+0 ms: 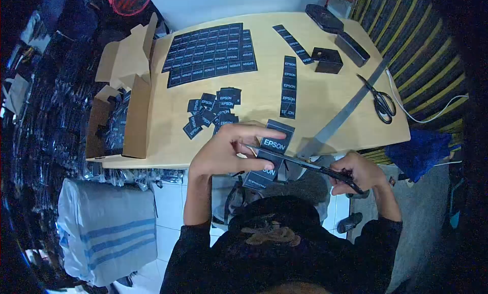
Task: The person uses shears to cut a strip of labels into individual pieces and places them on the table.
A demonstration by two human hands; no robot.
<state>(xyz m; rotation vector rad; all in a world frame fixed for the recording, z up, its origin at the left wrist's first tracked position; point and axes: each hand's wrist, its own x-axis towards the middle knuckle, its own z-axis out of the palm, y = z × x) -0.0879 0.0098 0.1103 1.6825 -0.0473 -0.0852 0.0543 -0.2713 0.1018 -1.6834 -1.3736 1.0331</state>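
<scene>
My left hand (229,150) pinches a dark strip of EPSON labels (275,143) in front of the table's near edge. In my right hand (356,173) are black-handled scissors (305,164), whose blades lie across the strip between two labels. Just beyond my left hand, a loose pile of cut EPSON squares (207,116) rests on the table (254,100). Another label strip (288,85) lies lengthwise past the held one, with a slanted strip (293,43) farther back.
Large label sheets (213,52) lie at the back left. An open cardboard box (137,116) holding dark pieces stands at the left edge. On the right are a metal ruler (345,111), second scissors (382,101), a black box (327,60) and a white cable (406,111).
</scene>
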